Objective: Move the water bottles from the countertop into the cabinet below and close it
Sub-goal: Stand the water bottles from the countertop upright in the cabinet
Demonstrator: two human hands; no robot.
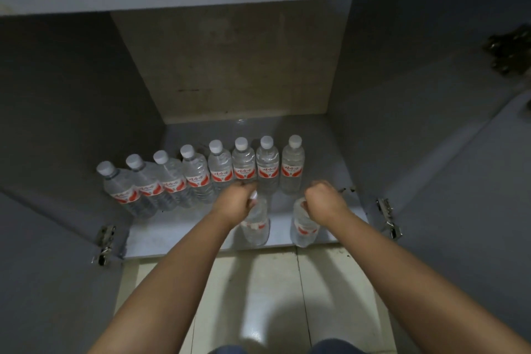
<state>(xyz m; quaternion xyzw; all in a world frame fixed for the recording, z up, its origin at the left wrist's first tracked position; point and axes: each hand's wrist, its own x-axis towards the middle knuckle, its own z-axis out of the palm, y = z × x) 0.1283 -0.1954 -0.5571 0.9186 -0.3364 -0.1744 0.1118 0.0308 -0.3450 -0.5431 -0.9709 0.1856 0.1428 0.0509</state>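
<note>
In the head view, eight water bottles point(201, 175) already stood in a row on the cabinet floor point(324, 152), and both cabinet doors point(459, 181) hung open. The worktop above was out of sight, so whether more remained could not be told. The left hand point(238, 201) gripped one bottle point(255, 224) by its neck; the right hand point(323, 201) gripped another point(303, 227). Both bottles were near the shelf's front edge, fingers curled tight, forearms reaching down and forward. Closing the doors was not yet done.

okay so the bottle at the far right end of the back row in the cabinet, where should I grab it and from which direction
Take the far-right bottle by its neck, just under the white cap, coming from above and the front. It stands upright, its right side is free, and a neighbouring bottle crowds its left, so a body grip would likely be tighter.
</note>
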